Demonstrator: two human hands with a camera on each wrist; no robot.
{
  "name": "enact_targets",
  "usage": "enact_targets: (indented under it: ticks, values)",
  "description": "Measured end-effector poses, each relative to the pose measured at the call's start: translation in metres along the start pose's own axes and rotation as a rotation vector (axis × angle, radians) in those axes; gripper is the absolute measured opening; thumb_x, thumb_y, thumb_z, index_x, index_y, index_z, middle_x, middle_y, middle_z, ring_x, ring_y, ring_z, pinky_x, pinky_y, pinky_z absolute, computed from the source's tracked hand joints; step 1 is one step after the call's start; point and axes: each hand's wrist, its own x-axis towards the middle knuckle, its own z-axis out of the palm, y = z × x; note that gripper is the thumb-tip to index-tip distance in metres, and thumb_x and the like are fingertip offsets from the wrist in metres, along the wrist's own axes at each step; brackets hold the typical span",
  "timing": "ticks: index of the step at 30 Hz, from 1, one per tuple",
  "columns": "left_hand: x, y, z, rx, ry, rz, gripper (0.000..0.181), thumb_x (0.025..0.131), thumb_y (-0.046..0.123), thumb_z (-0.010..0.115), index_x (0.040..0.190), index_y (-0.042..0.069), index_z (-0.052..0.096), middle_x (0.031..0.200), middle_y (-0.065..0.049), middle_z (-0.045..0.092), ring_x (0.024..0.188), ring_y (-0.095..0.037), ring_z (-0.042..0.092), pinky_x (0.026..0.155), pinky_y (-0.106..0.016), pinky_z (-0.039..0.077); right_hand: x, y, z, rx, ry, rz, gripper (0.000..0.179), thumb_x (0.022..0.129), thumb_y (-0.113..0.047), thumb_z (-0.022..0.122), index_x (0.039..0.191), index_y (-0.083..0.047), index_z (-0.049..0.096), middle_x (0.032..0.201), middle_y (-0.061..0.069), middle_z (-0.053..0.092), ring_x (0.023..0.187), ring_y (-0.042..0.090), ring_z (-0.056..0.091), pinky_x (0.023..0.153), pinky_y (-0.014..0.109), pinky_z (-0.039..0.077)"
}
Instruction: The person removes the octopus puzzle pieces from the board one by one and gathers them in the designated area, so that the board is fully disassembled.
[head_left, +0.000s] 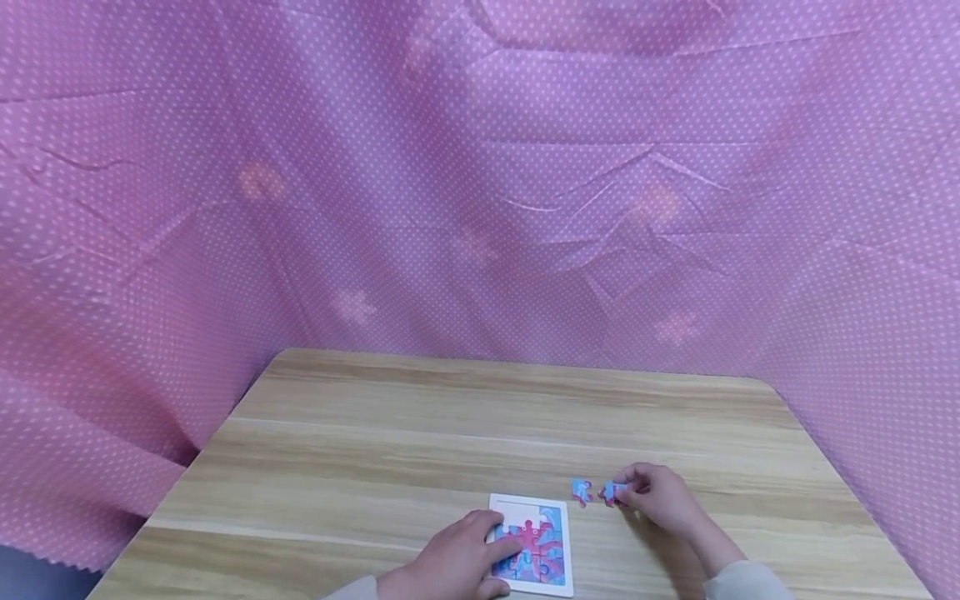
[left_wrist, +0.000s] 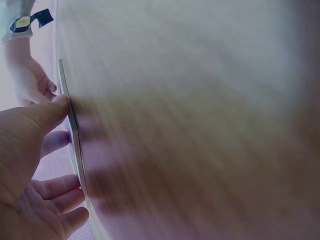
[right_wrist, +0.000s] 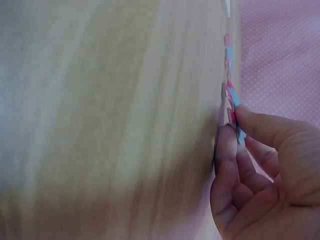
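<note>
A white-framed jigsaw puzzle point(head_left: 528, 542) with pink and blue pieces lies near the table's front edge. Its upper-left part shows bare white backing. My left hand point(head_left: 461, 557) rests at the frame's left edge, one finger extended over the pieces. The left wrist view has the thumb and other fingertips against the edge of the frame point(left_wrist: 74, 131). To the right of the puzzle, my right hand point(head_left: 662, 497) pinches a blue and pink puzzle piece point(head_left: 611, 492) between thumb and fingers, tilted up in the right wrist view. A second loose puzzle piece point(head_left: 581, 491) lies just left of it.
The wooden table point(head_left: 420, 433) has light, streaked grain. Pink dotted cloth point(head_left: 480, 208) hangs behind it and along both sides. In the left wrist view, a device with a dark strap point(left_wrist: 24, 23) sits on the other wrist.
</note>
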Motion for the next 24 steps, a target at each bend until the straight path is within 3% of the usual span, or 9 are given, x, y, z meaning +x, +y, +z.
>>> enact_targets:
  ticks: [6,16,24]
  values:
    - [-0.002,0.001,0.001,0.019,0.034,0.025,0.047,0.088,0.047,0.063,0.130,0.025,0.059,0.124,-0.014,0.053,0.115,-0.024,0.050,0.090,-0.035,0.047,-0.002,-0.004,0.005,-0.087,0.076,0.049,0.010,0.079,-0.011,0.075,0.085,-0.011,0.067,0.071,-0.004,0.060,0.066,0.012,0.056,0.056,0.023,0.047]
    - [-0.005,0.003,-0.001,0.009,0.015,0.018,0.047,0.089,0.047,0.063,0.131,0.027,0.059,0.125,-0.014,0.052,0.116,-0.024,0.050,0.091,-0.036,0.047,-0.004,-0.006,0.006,-0.157,0.111,0.059,0.013,0.076,-0.011,0.078,0.082,-0.013,0.067,0.074,-0.006,0.060,0.070,0.011,0.056,0.067,0.029,0.046]
    - [-0.007,0.004,-0.001,0.013,0.011,0.014,0.046,0.089,0.047,0.062,0.130,0.027,0.060,0.126,-0.014,0.052,0.116,-0.025,0.050,0.091,-0.037,0.047,-0.006,-0.012,0.009,-0.042,0.094,0.037,0.017,0.077,-0.016,0.078,0.088,-0.009,0.066,0.079,-0.003,0.064,0.073,0.012,0.063,0.064,0.024,0.052]
